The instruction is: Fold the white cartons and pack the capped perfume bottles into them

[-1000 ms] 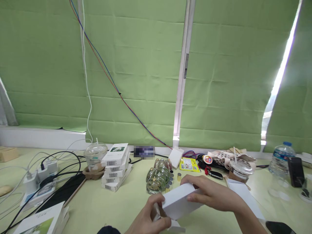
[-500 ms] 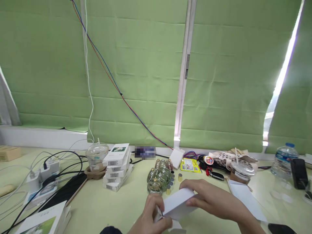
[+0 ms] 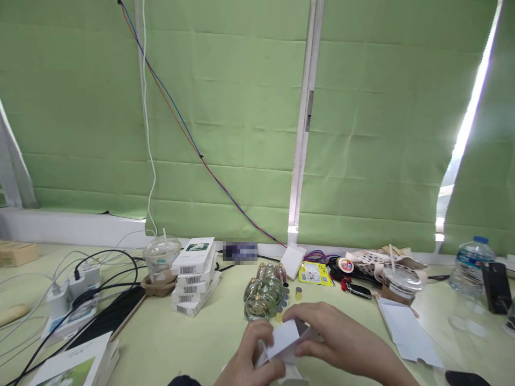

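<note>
Between my hands is a small white paper box (image 3: 285,340), its right end standing open with flaps apart. My left hand (image 3: 254,355) grips the left end, thumb in front and fingers over the top. At the other end, my right hand (image 3: 330,338) pinches the box near its open mouth. Below it, another piece of white card (image 3: 293,373) shows partly on the table. Just beyond my hands lies a cluster of clear, rounded glass-like items (image 3: 263,295), beside several small round discs (image 3: 285,295). What is inside the box is hidden.
Left of centre stands a stack of white boxes (image 3: 193,281), with a plastic cup (image 3: 161,262) behind. More boxes (image 3: 74,364) and cables lie at left. A folded white sheet (image 3: 408,329), iced drink (image 3: 400,281), car key (image 3: 358,290) and water bottle (image 3: 469,268) are at right.
My right hand has moved left along the white box, toward my left hand. The box has turned, and its open right end now shows. My left hand still grips it.
</note>
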Demonstrator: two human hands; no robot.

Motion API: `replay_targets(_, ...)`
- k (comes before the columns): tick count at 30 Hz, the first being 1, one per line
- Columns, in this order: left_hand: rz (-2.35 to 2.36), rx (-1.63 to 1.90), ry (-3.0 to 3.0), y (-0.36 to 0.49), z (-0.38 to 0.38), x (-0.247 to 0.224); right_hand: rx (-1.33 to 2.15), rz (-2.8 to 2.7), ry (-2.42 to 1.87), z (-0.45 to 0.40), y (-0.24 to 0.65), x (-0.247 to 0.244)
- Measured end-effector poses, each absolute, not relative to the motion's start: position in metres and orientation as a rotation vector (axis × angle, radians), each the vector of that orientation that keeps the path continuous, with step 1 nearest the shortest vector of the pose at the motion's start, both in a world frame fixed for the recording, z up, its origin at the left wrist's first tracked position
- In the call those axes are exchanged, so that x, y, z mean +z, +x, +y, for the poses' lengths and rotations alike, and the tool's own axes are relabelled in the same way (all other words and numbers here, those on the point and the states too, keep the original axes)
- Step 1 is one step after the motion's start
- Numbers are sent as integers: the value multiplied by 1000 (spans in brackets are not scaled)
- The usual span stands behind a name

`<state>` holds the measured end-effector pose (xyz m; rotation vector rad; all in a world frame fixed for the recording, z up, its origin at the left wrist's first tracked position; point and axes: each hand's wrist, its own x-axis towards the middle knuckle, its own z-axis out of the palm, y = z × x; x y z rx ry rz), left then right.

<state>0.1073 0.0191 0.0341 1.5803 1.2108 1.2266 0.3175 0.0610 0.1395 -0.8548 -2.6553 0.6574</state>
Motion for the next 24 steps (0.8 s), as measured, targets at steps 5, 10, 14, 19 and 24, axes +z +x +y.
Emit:
replay_targets(5, 1190, 1240, 1564, 105, 20, 33, 671, -2660, -858, 63, 321, 143)
replay_targets(10, 980, 1214, 1324, 107, 18, 41, 647, -2651, -850, 65, 325, 146)
replay_targets(14, 922, 1215, 1518, 99, 15, 67, 686, -2572, -873, 73, 343, 154)
replay_targets(19, 950, 1189, 1741, 77, 20, 90, 773, -2451, -927, 86, 368, 159)
replay_targets(24, 701, 1150, 1290, 70, 30, 72, 898, -2290, -795, 89, 365, 156)
